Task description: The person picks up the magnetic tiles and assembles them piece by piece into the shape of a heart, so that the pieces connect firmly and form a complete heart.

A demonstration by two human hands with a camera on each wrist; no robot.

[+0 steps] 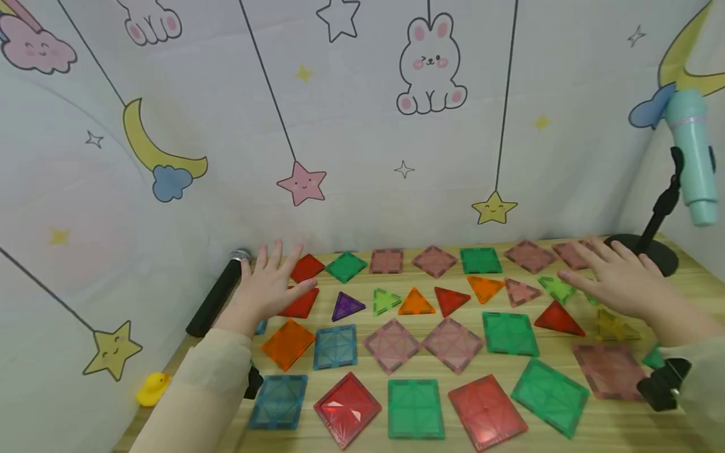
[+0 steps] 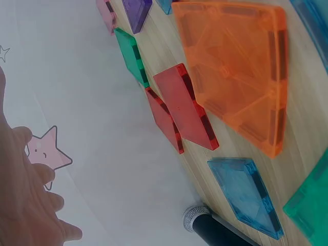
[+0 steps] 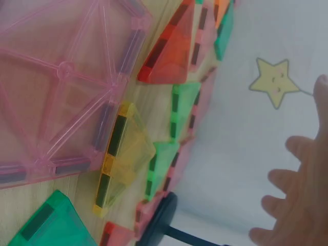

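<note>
My left hand [image 1: 266, 292] is held over the left side of the table with its fingers spread, holding nothing. Below and beside it are two red square tiles [image 1: 308, 268] and an orange square tile [image 1: 287, 344]; the left wrist view shows the orange tile [image 2: 230, 72] close up. Over the right side my right hand [image 1: 620, 280] is also spread and holds nothing. Near it are light green triangle tiles [image 1: 557, 289], a red triangle tile [image 1: 559, 318] and a yellow triangle tile [image 3: 125, 159]. Part of the back row on the right is hidden behind that hand.
Translucent square and triangle tiles lie in rows over the wooden table, among them a green square [image 1: 416, 409] and a purple triangle [image 1: 347, 306]. A black microphone [image 1: 215, 296] lies at left; a turquoise microphone [image 1: 693, 157] stands at right. A yellow rubber duck [image 1: 153, 389] sits far left.
</note>
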